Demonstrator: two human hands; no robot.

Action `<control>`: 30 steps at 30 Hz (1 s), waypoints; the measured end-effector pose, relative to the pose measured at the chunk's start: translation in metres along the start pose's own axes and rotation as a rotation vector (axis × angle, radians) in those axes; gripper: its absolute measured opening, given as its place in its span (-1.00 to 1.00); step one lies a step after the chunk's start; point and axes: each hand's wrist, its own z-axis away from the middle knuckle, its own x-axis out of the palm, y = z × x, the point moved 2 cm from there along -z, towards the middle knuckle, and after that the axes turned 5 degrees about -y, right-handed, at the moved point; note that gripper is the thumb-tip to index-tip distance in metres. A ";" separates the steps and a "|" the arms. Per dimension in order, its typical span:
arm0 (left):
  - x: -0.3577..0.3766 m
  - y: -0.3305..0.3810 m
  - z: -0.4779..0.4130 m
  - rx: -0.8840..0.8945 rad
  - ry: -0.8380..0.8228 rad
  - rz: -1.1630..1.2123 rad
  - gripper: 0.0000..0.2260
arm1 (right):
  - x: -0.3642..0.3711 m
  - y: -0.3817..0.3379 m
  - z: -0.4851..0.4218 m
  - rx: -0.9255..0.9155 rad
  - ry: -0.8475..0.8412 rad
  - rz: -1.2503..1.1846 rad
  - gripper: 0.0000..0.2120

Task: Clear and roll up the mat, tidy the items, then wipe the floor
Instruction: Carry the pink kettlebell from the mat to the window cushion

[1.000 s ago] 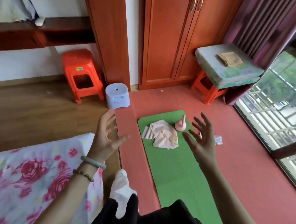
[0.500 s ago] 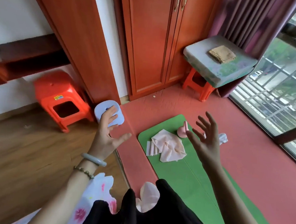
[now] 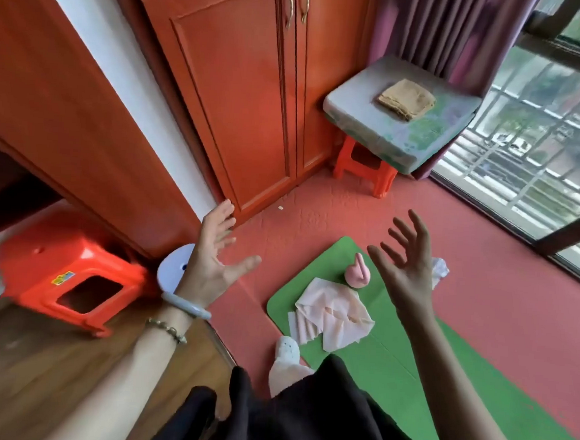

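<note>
Clock reference: 12 = top of the head view.
Left hand (image 3: pixel 210 262): raised in the air at 9 o'clock of the mat's far end, palm turned inward. Grip: fingers spread and straight, nothing in it.
Right hand (image 3: pixel 405 272): raised over the far end of the mat, palm turned toward the left hand. Grip: fingers spread and loosely bent, nothing in it.
Wrist: pale bangle (image 3: pixel 186 305) and beaded bracelet (image 3: pixel 167 330) on the left forearm.
Green mat (image 3: pixel 391 374): flat and unrolled on the red floor covering (image 3: pixel 498 320), running from frame centre toward 5 o'clock.
Pink cloth (image 3: pixel 335 317): loosely folded, lying on the mat's far end.
Pink object (image 3: pixel 357 274): round base with an upright stub, on the mat just beside the cloth, at its 1 o'clock.
White crumpled item (image 3: pixel 439 269): on the red covering at 3 o'clock of the pink object, partly hidden by the right hand.
Foot (image 3: pixel 286 350): white footwear, at the mat's near-left edge.
Orange stool (image 3: pixel 68 273): at 9 o'clock, on the wooden floor (image 3: pixel 30 373).
Sticker (image 3: pixel 63 278): yellow and blue, on the stool's side; print too small to read.
Pale round stool (image 3: pixel 172 268): between the orange stool and the left hand, partly hidden by the wrist.
Cushion (image 3: pixel 401 124): at 1 o'clock, on a second orange stool (image 3: pixel 364 163).
Tan cloth (image 3: pixel 407 99): folded, lying on the cushion.
</note>
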 end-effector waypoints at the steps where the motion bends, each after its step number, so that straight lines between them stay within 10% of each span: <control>1: -0.001 0.002 -0.016 -0.001 -0.021 -0.002 -0.17 | 0.003 0.000 -0.012 0.005 0.023 -0.002 -0.29; 30: 0.055 -0.065 -0.239 0.027 -0.752 -0.109 -0.18 | 0.033 0.047 -0.074 0.288 0.542 0.130 -0.23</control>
